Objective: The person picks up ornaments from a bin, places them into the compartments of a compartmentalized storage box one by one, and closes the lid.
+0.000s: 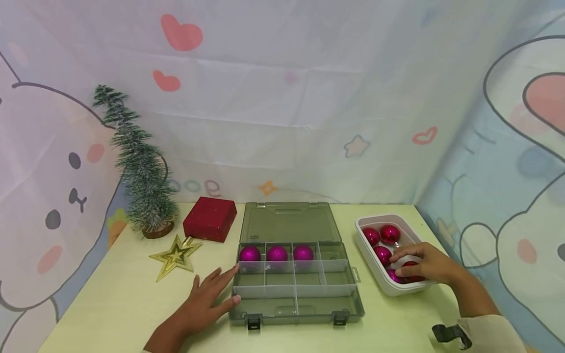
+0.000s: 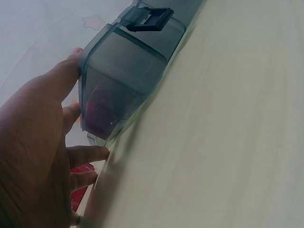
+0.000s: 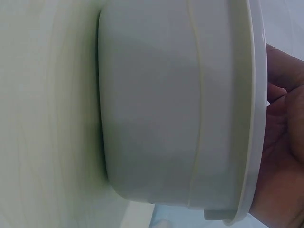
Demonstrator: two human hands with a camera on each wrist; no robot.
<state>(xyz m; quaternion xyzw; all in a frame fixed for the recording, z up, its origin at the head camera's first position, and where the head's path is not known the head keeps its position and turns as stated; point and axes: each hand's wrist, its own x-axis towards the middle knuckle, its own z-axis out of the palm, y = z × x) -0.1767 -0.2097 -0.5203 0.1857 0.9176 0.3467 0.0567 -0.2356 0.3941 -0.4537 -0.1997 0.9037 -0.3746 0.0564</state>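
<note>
Let your left hand, fingers loosely spread and grasping nothing, brace the organiser at its 9 o'clock side; your right hand dips among shiny baubles in the white tub at 3 o'clock; whether it grips one, I cannot tell; best pinch just one, gently, by its sides

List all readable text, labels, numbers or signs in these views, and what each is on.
"oog", as best I can read it: faint letters on the wall cloth, partly hidden by the small tree.
Tiny marking on the box's open lid: too small to read.
Wrist views: no text I can make out.
</note>
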